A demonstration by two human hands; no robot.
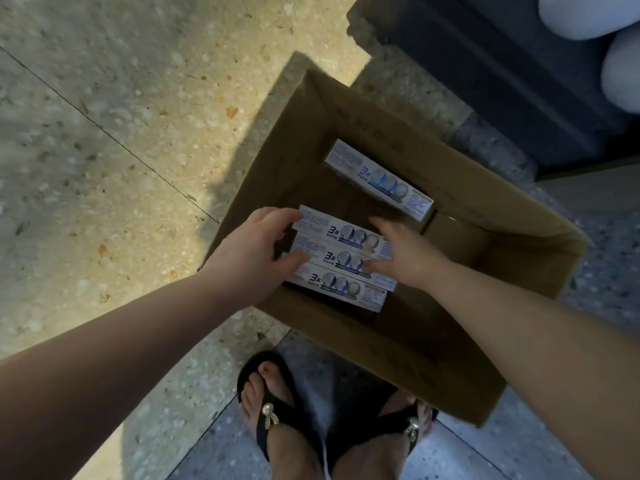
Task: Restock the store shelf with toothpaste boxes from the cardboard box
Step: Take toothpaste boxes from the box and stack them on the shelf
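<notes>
Down at 6 o'clock, two feet in black sandals (277, 410) w/ small shiny ornaments stand on a speckled stone floor (104, 150), toes almost touching the near wall of the cardboard box (450, 358). Both bare forearms run in from the lower corners, 7 and 4 o'clock, and meet over the box.

Box is plain brown corrugated board, open top, flaps up, mostly bare inside. Near the frame centre sit three toothpaste boxes (341, 258), side by side, long and flat, white-grey card w/ blue print, a big "3" and round tooth pics on each. They lie angled, long axis approx 10 to 4 o'clock.

Left hand (256, 251) grips the 9 o'clock end of that group: fingers curled over the far edge of the top one, thumb pressed on the near side. Right hand (405, 251) is on the 3 o'clock end, palm down, fingers spread across the faces, thumb tucked low; it presses on them but a full clamp can't be made out.

Further in, toward 1 o'clock, a fourth toothpaste box (379, 180) of the same design lies alone against the far wall, well apart from the group.

Beyond, at 1–2 o'clock, a dark shelf base (485, 64) w/ blurred white items (595, 15) on it.
</notes>
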